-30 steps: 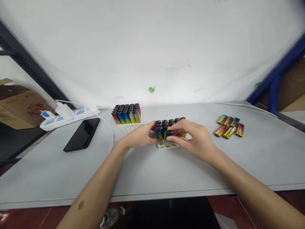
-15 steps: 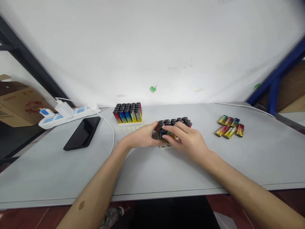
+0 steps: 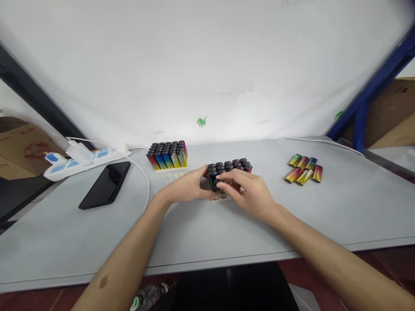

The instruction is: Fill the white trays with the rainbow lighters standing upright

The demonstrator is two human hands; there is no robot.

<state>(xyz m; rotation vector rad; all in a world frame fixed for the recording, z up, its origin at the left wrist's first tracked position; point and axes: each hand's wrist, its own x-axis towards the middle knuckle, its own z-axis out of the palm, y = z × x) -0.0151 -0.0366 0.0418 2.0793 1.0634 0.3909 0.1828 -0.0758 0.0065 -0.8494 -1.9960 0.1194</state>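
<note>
A white tray [image 3: 214,200] of upright lighters [image 3: 228,165] with black tops stands in the middle of the table. My left hand [image 3: 191,185] is wrapped round the tray's left side, fingers behind and thumb at the front corner. At the front left of the block, my right hand [image 3: 251,190] pinches a black-topped lighter [image 3: 217,184] between thumb and fingers. My right fingers hide much of the tray's front. Farther back on the left is a second tray [image 3: 171,169], packed with rows of colourful lighters [image 3: 167,155].
Several colourful lighters [image 3: 303,169] lie flat on the table at the right. To the left are a black phone [image 3: 105,185] and a white power strip [image 3: 82,164] with a cable [image 3: 147,181]. A white wall [image 3: 207,65] rises behind the grey table [image 3: 207,242].
The whole view has shifted slightly, so things sit a little farther left. My right finger and thumb have drawn closer round the lighter at the front left; my left hand stays on the tray.
</note>
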